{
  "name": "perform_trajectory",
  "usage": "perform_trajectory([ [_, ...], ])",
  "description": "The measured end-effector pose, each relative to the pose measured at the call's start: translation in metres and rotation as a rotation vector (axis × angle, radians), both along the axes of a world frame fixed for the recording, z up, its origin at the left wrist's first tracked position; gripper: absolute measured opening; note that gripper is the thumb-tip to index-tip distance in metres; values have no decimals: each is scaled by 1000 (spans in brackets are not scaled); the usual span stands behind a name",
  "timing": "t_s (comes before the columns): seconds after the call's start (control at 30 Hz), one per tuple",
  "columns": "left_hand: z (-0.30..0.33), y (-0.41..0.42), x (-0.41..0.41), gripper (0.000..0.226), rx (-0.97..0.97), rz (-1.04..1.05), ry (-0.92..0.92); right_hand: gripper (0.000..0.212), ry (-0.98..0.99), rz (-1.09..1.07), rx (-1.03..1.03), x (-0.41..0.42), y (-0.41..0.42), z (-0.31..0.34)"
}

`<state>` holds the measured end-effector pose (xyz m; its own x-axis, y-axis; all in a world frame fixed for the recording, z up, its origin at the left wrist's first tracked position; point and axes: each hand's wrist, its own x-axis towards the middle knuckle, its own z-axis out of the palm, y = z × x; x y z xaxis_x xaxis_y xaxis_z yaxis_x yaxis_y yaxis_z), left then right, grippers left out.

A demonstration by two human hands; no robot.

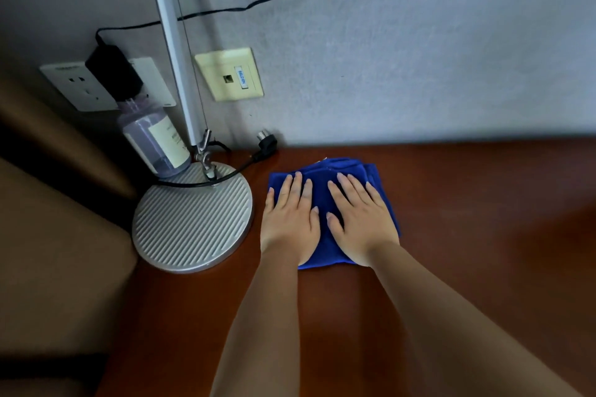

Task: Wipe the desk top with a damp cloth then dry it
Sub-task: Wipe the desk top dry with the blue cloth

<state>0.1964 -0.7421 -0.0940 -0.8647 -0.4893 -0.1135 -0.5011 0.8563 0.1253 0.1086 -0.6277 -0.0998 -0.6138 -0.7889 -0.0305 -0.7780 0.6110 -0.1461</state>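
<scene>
Head view showed one folded blue cloth (pixel 335 200) lying flat on the brown desk (pixel 467 219), just right of the round ribbed lamp base (pixel 192 219), which serves here as the landmark. Both hands lay on top of the cloth, side by side: the left hand (pixel 290 219) on the half nearer the lamp base, the right hand (pixel 361 219) on the half farther from it. Neither formed a closed grip; the fingers of each were straight and spread, palms pressing the cloth down onto the desk rather than pinching it. The cloth's longer side appeared to run away from the person toward the wall, with a rumpled fold at its far edge. The relation that matters for the next stroke, as I judged it, was this: the cloth's edge sat close beside the lamp base with only a narrow strip of desk between them, while a broad stretch of unwiped desk lay to the far side from the base, so a sweep would most freely go that way, led by the right hand. Counted: one cloth, two hands, one lamp base, one clear bottle (pixel 154 142) behind the base, one loose plug (pixel 267 138) beyond it near the wall. Whether the cloth was damp could not be told.
</scene>
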Motion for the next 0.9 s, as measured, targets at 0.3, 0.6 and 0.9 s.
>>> perform_trajectory([
  [0.3,1,-39,-54,57,-35,11,-29,87,18,15,-4,-57,-45,-2],
  [0.6,4,0,-2,57,-29,-18,-64,87,24,30,51,-7,-4,0],
  [0.9,6,55,82,83,5,-45,-72,78,5,34,27,79,51,-1],
])
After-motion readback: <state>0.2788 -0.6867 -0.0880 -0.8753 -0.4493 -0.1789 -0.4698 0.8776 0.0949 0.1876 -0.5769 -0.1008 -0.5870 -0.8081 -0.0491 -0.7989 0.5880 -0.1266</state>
